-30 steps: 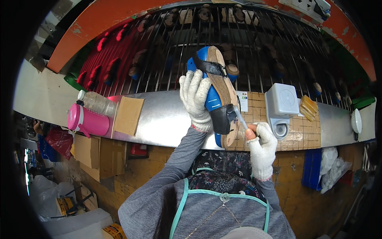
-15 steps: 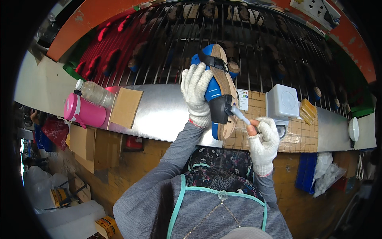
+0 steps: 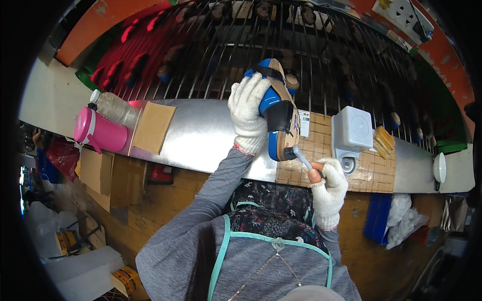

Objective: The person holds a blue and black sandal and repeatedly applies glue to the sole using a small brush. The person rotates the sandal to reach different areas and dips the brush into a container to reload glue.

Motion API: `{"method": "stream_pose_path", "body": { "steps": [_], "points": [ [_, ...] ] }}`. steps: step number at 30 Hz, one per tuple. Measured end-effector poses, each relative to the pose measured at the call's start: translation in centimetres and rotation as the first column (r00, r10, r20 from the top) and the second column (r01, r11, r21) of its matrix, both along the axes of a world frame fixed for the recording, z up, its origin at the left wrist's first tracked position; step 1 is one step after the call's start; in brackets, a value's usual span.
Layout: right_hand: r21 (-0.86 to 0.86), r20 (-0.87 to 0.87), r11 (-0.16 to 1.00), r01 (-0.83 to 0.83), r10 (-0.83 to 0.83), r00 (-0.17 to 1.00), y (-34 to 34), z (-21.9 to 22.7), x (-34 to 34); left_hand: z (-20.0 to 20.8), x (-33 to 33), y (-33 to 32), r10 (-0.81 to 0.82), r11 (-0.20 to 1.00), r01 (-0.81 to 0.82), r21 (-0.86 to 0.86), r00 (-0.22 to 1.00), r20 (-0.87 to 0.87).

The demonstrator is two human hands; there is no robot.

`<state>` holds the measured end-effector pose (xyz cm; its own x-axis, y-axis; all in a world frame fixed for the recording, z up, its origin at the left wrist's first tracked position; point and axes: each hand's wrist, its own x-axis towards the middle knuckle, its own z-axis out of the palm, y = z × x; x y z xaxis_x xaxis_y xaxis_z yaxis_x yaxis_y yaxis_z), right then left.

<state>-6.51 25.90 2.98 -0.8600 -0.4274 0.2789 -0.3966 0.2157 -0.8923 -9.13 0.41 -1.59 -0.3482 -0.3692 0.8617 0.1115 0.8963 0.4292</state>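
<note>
My left hand [image 3: 247, 113], in a white knit glove, is wrapped round a blue shoe last [image 3: 273, 143] above the bench. On the last sits a sandal with black straps [image 3: 279, 116] and a tan sole [image 3: 293, 131], turned partly to the right. My right hand [image 3: 330, 186], gloved but with bare thumb and fingertip showing, pinches a brush [image 3: 302, 157] with a pale grey handle. The brush's dark tip touches the sole at the end nearest me.
Beyond the bench, a rack of metal bars [image 3: 211, 65] carries several lasts, reddish light at its left. A white dispenser [image 3: 352, 129] and yellow block [image 3: 383, 142] stand right, on a patterned board [image 3: 371, 173]. At left are a pink jug [image 3: 108, 131], clear bottle [image 3: 116, 108] and cardboard [image 3: 154, 128].
The brush has moved from beside the lower strap to the near end of the sole. The last has shifted and turned slightly in my left hand. The whole view has also shifted a little.
</note>
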Motion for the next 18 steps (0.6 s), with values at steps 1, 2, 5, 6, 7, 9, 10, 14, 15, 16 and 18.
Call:
{"method": "stream_pose_path", "body": {
  "steps": [1,2,5,6,7,9,10,14,15,16,18],
  "points": [
    [-0.007,0.027,1.0,-0.005,0.005,1.0,-0.1,0.1,0.1,0.0,0.0,0.1,-0.009,1.0,0.009,0.018,1.0,0.002],
    [-0.006,0.023,1.0,0.008,-0.008,1.0,-0.2,0.1,0.2,0.1,0.1,0.2,0.0,1.0,0.0,0.017,1.0,0.011],
    [-0.008,-0.004,0.999,0.041,-0.041,0.999,-0.8,0.4,0.2,0.1,0.3,0.3,0.023,0.999,-0.023,0.023,0.999,0.025],
    [-0.008,-0.019,0.999,0.05,-0.05,0.999,-1.0,0.6,0.1,0.1,0.3,0.2,0.028,0.999,-0.028,0.015,0.999,0.024],
    [-0.035,-0.004,0.998,0.048,-0.048,0.999,-1.1,0.8,0.1,0.1,0.4,0.2,0.031,0.999,-0.031,0.011,0.999,0.026],
    [0.017,-0.045,0.996,0.086,-0.085,0.995,-1.4,1.1,0.2,0.1,0.4,0.0,0.045,0.999,-0.044,-0.02,0.999,0.014],
    [0.005,-0.02,0.997,0.083,-0.083,0.996,-1.4,1.2,0.1,0.1,0.4,-0.1,0.05,0.998,-0.05,-0.031,0.999,0.006],
    [0.022,-0.217,0.991,0.134,-0.126,0.968,-1.9,1.0,-0.6,0.3,0.3,-0.4,0.069,0.994,-0.071,-0.081,0.997,-0.027],
    [0.019,-0.227,0.989,0.15,-0.142,0.963,-2.0,1.0,-0.7,0.4,0.3,-0.5,0.071,0.993,-0.073,-0.09,0.997,-0.028],
    [0.013,-0.216,0.987,0.162,-0.156,0.964,-2.0,0.9,-0.7,0.5,0.3,-0.5,0.073,0.992,-0.076,-0.098,0.997,-0.029],
    [0.038,-0.289,0.988,0.151,-0.133,0.948,-2.0,0.8,-0.9,0.6,0.3,-0.6,0.084,0.991,-0.085,-0.104,0.996,-0.011]
  ]
}}
